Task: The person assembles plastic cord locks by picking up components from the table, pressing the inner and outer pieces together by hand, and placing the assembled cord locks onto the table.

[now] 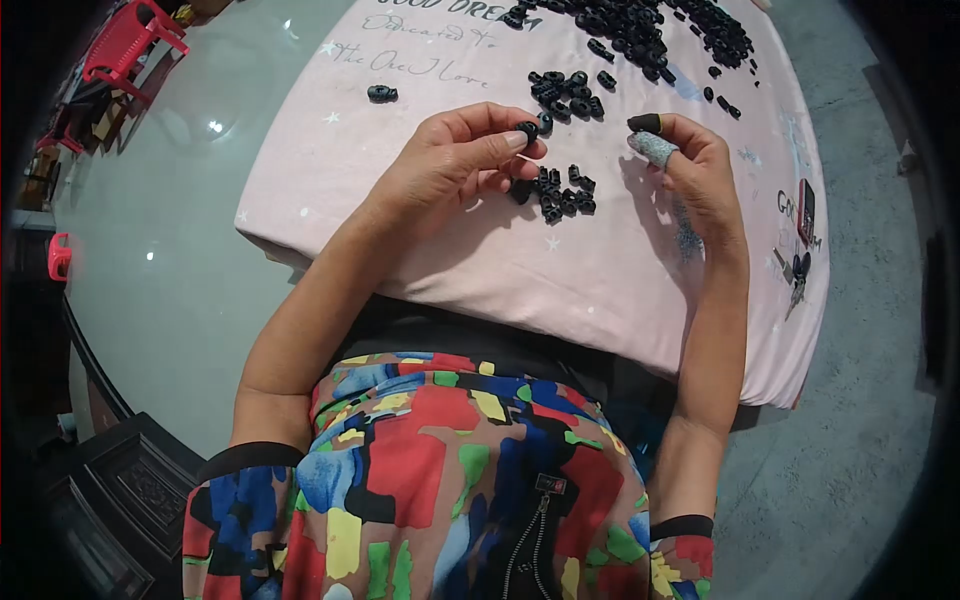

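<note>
My left hand (pixel 460 160) is closed on a small black piece (pixel 528 132), pinched between thumb and forefinger, over the pink cloth. Another dark piece shows by its fingertips. To the right, my right hand (pixel 690 165) has a black cover on one fingertip and a grey wrap on the thumb; these two tips are close together, and whether anything tiny is between them cannot be made out. Between and below the hands lies a small cluster of black pieces (pixel 568 198). A second cluster (pixel 565 95) sits just above them.
The pink printed cloth (pixel 600 280) covers the work surface. A large heap of black pieces (pixel 630 35) spreads along the far side. One lone piece (pixel 382 94) lies at left. Keys (pixel 800 272) and a red-edged object (pixel 806 212) are near the right edge.
</note>
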`<state>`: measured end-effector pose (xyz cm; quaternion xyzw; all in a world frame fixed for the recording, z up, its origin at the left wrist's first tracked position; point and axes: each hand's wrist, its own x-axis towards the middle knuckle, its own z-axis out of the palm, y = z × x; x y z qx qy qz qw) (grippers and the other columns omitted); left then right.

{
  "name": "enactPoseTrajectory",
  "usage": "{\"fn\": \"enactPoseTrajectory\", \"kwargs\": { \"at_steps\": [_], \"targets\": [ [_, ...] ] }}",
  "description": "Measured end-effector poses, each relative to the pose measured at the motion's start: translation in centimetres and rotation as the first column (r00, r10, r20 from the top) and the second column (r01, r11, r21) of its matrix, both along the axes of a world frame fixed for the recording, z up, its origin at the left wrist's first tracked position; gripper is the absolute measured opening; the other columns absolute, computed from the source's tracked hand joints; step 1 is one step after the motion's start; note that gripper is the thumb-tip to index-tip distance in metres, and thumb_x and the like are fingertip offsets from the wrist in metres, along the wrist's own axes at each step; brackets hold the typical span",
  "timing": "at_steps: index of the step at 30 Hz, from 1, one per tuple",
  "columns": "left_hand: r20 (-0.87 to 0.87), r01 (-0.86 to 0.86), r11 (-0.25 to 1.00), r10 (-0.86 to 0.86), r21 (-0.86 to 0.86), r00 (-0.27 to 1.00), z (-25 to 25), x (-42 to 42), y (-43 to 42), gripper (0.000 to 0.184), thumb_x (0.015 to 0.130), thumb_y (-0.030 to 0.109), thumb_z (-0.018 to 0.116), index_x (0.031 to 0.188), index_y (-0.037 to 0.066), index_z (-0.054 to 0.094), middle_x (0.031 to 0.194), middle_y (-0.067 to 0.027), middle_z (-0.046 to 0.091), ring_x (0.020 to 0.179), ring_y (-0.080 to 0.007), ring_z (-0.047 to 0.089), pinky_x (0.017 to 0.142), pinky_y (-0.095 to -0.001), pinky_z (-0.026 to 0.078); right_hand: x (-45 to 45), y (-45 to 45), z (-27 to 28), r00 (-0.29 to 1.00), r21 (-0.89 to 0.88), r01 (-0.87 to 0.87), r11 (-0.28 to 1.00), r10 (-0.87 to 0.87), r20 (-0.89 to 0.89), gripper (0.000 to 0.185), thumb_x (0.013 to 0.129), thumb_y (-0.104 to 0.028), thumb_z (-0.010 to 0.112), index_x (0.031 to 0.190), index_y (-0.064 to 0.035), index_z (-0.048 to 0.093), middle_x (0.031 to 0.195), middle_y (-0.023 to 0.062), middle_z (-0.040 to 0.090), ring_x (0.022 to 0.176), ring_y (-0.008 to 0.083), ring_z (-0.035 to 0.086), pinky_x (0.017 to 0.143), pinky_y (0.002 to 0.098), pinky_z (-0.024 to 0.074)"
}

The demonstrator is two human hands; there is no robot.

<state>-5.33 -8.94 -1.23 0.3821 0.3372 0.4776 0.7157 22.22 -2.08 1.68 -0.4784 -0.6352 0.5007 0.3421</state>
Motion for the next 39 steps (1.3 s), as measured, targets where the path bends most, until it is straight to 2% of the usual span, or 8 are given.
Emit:
{"fn": "enactPoseTrajectory", "kwargs": {
  "at_steps": [3, 6, 9, 16, 26, 29, 32, 39],
  "targets": [
    [-0.001, 0.023, 1.000, -0.023, 0.020, 1.000, -0.1, 0.1, 0.0, 0.029, 0.096, 0.015, 0.062, 0.122, 0.001, 0.057, 0.106, -0.0098, 0.067, 0.090, -0.0118, 0.066, 0.072, -0.0181, 0.054, -0.1, 0.0, -0.2, 0.993, -0.047, -0.017, 0.999, 0.012, -0.114, 0.016, 0.086, -0.005, 0.068, 0.101, -0.0019, 0.072, 0.077, -0.0010, 0.067, 0.059, -0.0005, 0.053, 0.046, 0.0160, 0.0388],
    [-0.009, 0.021, 0.999, -0.021, 0.040, 1.000, -0.4, 0.1, 0.1, 0.030, 0.096, 0.015, 0.063, 0.122, 0.000, 0.058, 0.106, -0.0098, 0.067, 0.090, -0.0119, 0.066, 0.072, -0.0186, 0.054, 0.1, 0.3, -0.5, 0.998, 0.007, -0.015, 1.000, 0.015, -0.053, 0.016, 0.085, -0.006, 0.069, 0.101, -0.0018, 0.072, 0.076, -0.0003, 0.067, 0.056, 0.0007, 0.053, 0.042, 0.0178, 0.0383],
    [-0.032, 0.030, 0.998, -0.028, 0.054, 0.999, -0.2, 0.1, -0.1, 0.029, 0.095, 0.014, 0.064, 0.121, 0.001, 0.058, 0.105, -0.0095, 0.067, 0.089, -0.0118, 0.066, 0.072, -0.0184, 0.054, 0.6, 0.0, -0.2, 0.999, -0.104, -0.037, 0.994, 0.034, -0.028, 0.016, 0.085, -0.008, 0.070, 0.100, -0.0017, 0.072, 0.077, -0.0003, 0.068, 0.059, 0.0005, 0.055, 0.044, 0.0173, 0.0395],
    [-0.033, 0.017, 0.999, -0.016, 0.030, 0.999, -0.1, 0.2, -0.1, 0.029, 0.094, 0.014, 0.065, 0.120, 0.001, 0.059, 0.104, -0.0093, 0.068, 0.088, -0.0112, 0.067, 0.071, -0.0174, 0.054, 2.3, 0.1, 0.6, 0.989, 0.089, -0.018, 0.996, 0.004, 0.149, 0.017, 0.085, -0.003, 0.063, 0.099, 0.0020, 0.071, 0.083, 0.0027, 0.069, 0.071, 0.0071, 0.063, 0.063, 0.0210, 0.0517],
    [-0.100, 0.029, 0.997, -0.022, 0.068, 0.995, 0.0, 0.4, -0.4, 0.028, 0.094, 0.015, 0.066, 0.119, 0.003, 0.061, 0.103, -0.0077, 0.070, 0.085, -0.0089, 0.066, 0.070, -0.0181, 0.051, 3.8, 0.5, 0.9, 0.938, 0.133, 0.104, 0.986, -0.141, 0.316, 0.014, 0.085, -0.001, 0.061, 0.093, 0.0022, 0.071, 0.079, -0.0003, 0.066, 0.070, 0.0053, 0.058, 0.064, 0.0216, 0.0482],
    [-0.141, 0.028, 0.995, -0.013, 0.100, 0.990, 0.1, 0.5, -0.5, 0.027, 0.093, 0.015, 0.066, 0.118, 0.005, 0.062, 0.103, -0.0056, 0.070, 0.085, -0.0074, 0.065, 0.070, -0.0187, 0.049, 3.1, 0.5, 0.2, 0.959, 0.148, 0.095, 0.985, -0.130, 0.254, 0.014, 0.085, 0.000, 0.061, 0.094, 0.0012, 0.072, 0.079, -0.0011, 0.065, 0.071, 0.0049, 0.056, 0.065, 0.0208, 0.0466],
    [-0.162, 0.024, 0.992, -0.004, 0.121, 0.987, 0.2, 0.5, -0.6, 0.025, 0.094, 0.015, 0.066, 0.117, 0.006, 0.064, 0.103, -0.0040, 0.070, 0.085, -0.0065, 0.064, 0.070, -0.0188, 0.049, 1.5, 0.1, -0.6, 0.980, 0.263, -0.026, 0.965, -0.027, 0.196, 0.017, 0.084, 0.001, 0.061, 0.097, 0.0007, 0.072, 0.080, -0.0017, 0.065, 0.071, 0.0049, 0.055, 0.065, 0.0207, 0.0453],
    [-0.208, 0.026, 0.990, 0.004, 0.141, 0.978, 0.2, 0.6, -0.7, 0.026, 0.094, 0.016, 0.065, 0.118, 0.005, 0.065, 0.103, -0.0035, 0.071, 0.085, -0.0061, 0.064, 0.070, -0.0188, 0.049, -1.2, -1.3, -0.3, 0.965, 0.233, -0.076, 0.970, 0.013, 0.262, 0.022, 0.083, 0.002, 0.059, 0.101, -0.0003, 0.073, 0.079, -0.0020, 0.065, 0.070, 0.0056, 0.052, 0.063, 0.0219, 0.0437]
  ]
}}
